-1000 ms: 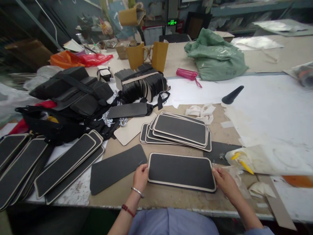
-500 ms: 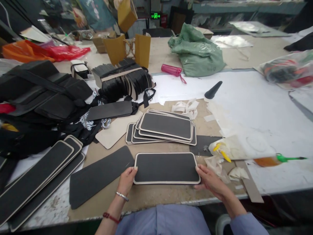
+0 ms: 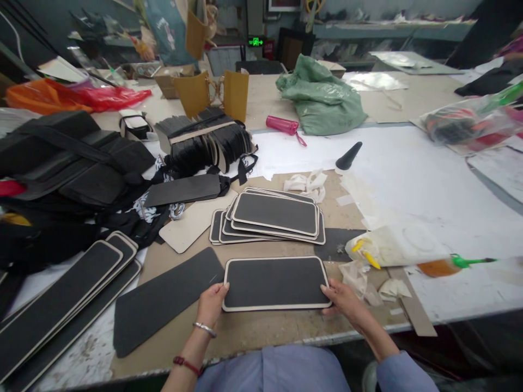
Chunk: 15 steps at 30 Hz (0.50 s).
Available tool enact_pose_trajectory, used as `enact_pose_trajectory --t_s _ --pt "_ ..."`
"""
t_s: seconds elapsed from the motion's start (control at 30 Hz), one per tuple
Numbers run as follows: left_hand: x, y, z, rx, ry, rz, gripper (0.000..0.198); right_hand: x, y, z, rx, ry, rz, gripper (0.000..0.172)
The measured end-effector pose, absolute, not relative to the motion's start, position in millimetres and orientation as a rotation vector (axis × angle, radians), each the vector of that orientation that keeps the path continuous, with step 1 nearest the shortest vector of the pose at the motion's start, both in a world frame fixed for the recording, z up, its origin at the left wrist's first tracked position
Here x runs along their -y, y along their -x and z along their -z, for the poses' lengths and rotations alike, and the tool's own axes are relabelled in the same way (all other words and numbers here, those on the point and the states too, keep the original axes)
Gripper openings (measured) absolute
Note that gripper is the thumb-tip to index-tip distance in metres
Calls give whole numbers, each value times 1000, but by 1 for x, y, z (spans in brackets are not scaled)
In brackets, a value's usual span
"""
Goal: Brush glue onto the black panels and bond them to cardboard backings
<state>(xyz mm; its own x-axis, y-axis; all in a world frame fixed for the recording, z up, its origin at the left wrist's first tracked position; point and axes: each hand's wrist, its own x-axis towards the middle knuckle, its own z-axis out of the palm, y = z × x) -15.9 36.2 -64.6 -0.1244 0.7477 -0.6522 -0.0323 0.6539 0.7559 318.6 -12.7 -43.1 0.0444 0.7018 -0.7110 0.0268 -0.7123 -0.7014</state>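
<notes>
silver bangle (image 3: 204,329) and dark red beaded bracelet (image 3: 187,365) on the left arm (image 3: 195,347); greyish-blue top (image 3: 273,370), matching right sleeve (image 3: 403,373).

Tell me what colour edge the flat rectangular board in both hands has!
The flat dark rectangular board has a pale cream edge; the head view shows it best.

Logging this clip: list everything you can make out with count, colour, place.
Held panel: one, black, pale border, front centre
Plain panel: at least one, black, left of it
Panel stack: one, black, pale borders, behind held panel
Bordered panels: several, black, front left
Pile: count unclear, black, left
Banded bundle: one, black, left of centre
Standing pieces: two, mustard, behind banded bundle
Sack: one, green, back centre
Cylinder: one, pink, beside sack
Cone: one, black, centre right
Bottle: one, orange and green, right
Other person: one, teal clothing, back left
Left hand: one, held panel's left end
Right hand: one, its right end
</notes>
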Motion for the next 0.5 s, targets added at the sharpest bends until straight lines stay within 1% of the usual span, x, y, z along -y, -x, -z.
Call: enact_pose_trajectory --t_s 0.2,0.5 --pt "-36 16 65 -1589 -631 -749 28 13 -318 46 749 1825 -1690 32" --pt "-35 16 69 -1644 -695 -787 29 10 -319 47 713 1875 -1697 34"
